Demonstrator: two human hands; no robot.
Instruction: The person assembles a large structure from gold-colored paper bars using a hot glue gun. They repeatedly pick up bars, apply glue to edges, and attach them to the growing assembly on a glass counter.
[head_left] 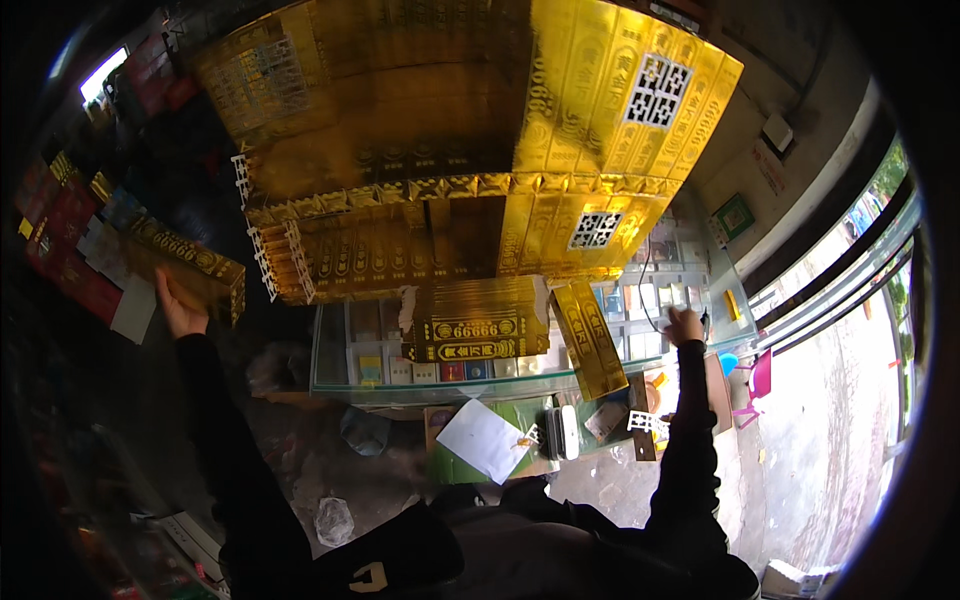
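Observation:
My left hand (181, 312) is at the left, its fingers up against a long gold cardboard box (195, 262) that it grips by the near side. Out to the right, above the glass counter, my right hand (686, 326) is closed; a thin black cord (643, 296) loops beside it, and a small dark piece shows at its edge. What it holds is mostly hidden. Between the hands stands a large house-shaped model of gold cardboard (590, 130), with white lattice windows (597, 230) and small white railings (293, 262). A narrow gold strip (590, 340) leans at its front.
The model rests on a glass display counter (330, 350) holding small packets. Nearer me, a low surface carries a white sheet (484, 440) and a white-and-black case (563, 432). Red and gold boxes (70, 250) stack at left. A pink stool (760, 385) stands at right.

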